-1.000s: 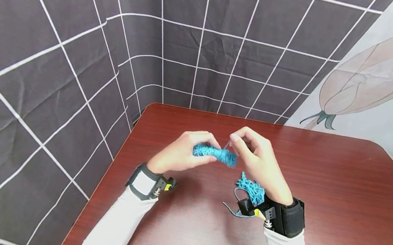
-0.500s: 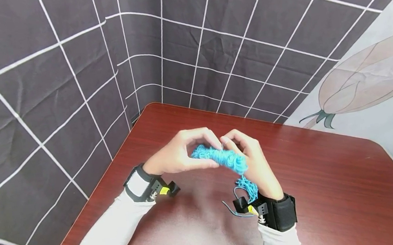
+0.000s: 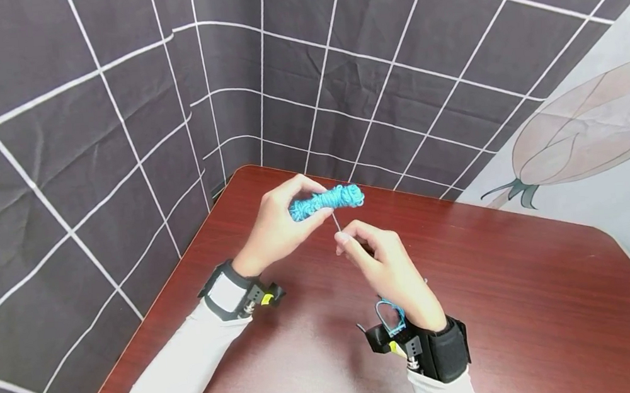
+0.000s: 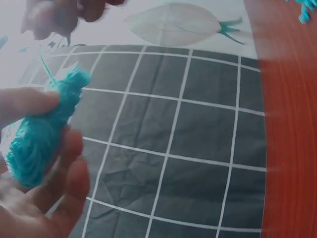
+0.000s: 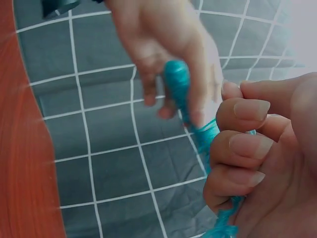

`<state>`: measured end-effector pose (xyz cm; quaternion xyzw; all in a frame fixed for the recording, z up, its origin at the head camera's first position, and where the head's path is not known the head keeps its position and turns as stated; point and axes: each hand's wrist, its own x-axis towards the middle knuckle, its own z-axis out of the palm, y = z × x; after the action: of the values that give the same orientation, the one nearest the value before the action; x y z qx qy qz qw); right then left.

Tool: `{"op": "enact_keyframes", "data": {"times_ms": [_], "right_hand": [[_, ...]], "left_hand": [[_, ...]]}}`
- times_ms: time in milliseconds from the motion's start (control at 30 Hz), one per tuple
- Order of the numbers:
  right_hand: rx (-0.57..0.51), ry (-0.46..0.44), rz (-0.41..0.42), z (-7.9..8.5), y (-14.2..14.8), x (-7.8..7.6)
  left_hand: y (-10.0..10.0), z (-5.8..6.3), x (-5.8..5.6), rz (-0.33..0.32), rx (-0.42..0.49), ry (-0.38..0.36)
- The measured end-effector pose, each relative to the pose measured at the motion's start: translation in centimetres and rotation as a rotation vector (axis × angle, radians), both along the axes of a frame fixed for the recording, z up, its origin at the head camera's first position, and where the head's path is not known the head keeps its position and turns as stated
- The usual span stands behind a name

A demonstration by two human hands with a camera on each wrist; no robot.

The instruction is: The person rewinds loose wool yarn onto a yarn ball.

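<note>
A blue yarn bundle, wound tightly about its middle, is gripped between the thumb and fingers of my left hand. In the left wrist view the bundle lies tilted, thumb on one side and fingers on the other. My right hand is nearer to me and lower right, pinching a thin strand that runs taut up to the bundle. The right wrist view shows the right hand's fingers curled in. Loose blue cord on the table is mostly hidden behind the right wrist.
A reddish-brown table lies beneath both hands. A dark grid-patterned cloth hangs along its left and far sides, and a pale printed cloth at the right. Wrist-worn cameras sit on both arms.
My left hand has raised the yarn bundle up and away. The right hand, beside the bundle half a second ago, has come down toward me, drawing the strand to the bundle's near side.
</note>
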<state>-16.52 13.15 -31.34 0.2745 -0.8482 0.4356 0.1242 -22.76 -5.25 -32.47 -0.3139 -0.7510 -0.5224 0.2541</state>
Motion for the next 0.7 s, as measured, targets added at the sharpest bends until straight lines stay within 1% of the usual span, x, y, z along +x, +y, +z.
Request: {"op": "enact_keyframes", "data": {"times_ms": [100, 167, 233, 300, 400, 433, 500, 567, 633, 700], "right_hand": [[-0.019, 0.028, -0.02, 0.3, 0.3, 0.1], [-0.039, 0.051, -0.041, 0.5, 0.6, 0.2], [-0.06, 0.069, -0.06, 0.6, 1.0, 0.1], [-0.083, 0.074, -0.078, 0.8, 1.5, 0.1], [-0.119, 0.049, -0.104, 1.0, 2.1, 0.2], [-0.124, 0.044, -0.112, 1.0, 2.2, 0.2], [-0.135, 0.035, -0.121, 1.0, 2.5, 0.2], [-0.137, 0.035, -0.126, 0.9, 2.6, 0.1], [-0.13, 0.048, -0.115, 0.7, 2.6, 0.0], [-0.124, 0.056, -0.099, 0.5, 2.3, -0.2]], "left_hand": [[0.3, -0.5, -0.2, -0.03, -0.1, -0.02], [0.4, -0.7, -0.1, -0.079, -0.156, -0.034], [0.6, -0.2, 0.4, -0.141, -0.202, -0.041], [0.6, 0.4, 1.1, -0.221, -0.244, -0.038], [0.6, 1.5, 2.1, -0.362, -0.303, -0.037], [0.5, 1.7, 2.3, -0.413, -0.313, -0.045], [0.4, 2.0, 2.6, -0.509, -0.314, -0.074], [0.3, 2.2, 2.9, -0.59, -0.286, -0.109], [0.3, 2.3, 3.1, -0.663, -0.223, -0.142], [0.2, 2.4, 3.2, -0.714, -0.146, -0.153]]}}
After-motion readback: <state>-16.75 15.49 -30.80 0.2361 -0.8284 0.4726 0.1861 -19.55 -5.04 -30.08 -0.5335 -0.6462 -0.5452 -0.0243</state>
